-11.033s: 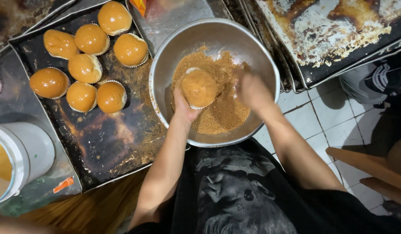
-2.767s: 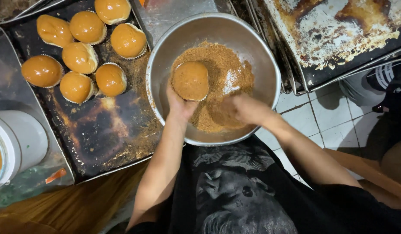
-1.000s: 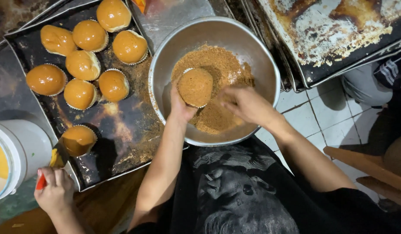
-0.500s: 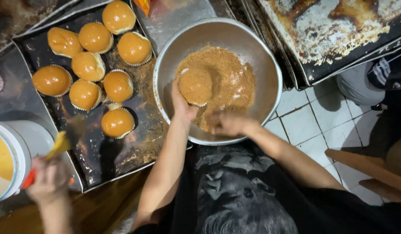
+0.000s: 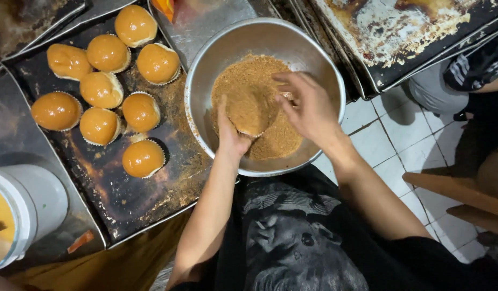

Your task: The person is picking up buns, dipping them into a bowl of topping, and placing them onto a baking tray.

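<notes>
My left hand (image 5: 231, 134) holds a crumb-coated bun (image 5: 253, 110) inside a round metal bowl (image 5: 206, 70) that holds brown crumbs (image 5: 281, 141). My right hand (image 5: 308, 108) hovers over the bun with fingers spread, just above the crumbs. To the left lies a dark baking tray (image 5: 146, 202) with several glazed golden buns (image 5: 143, 158) in paper cups.
A white bucket (image 5: 33, 199) with yellow liquid stands at the lower left. Burnt, stained baking trays (image 5: 400, 37) lie at the top right. White floor tiles (image 5: 400, 145) show on the right, with a wooden edge (image 5: 453, 188) and another person's clothing (image 5: 475, 64) beyond.
Another person's hand set one more glazed bun on the tray and has withdrawn. My right hand rose from the crumbs over the bun in my left hand.
</notes>
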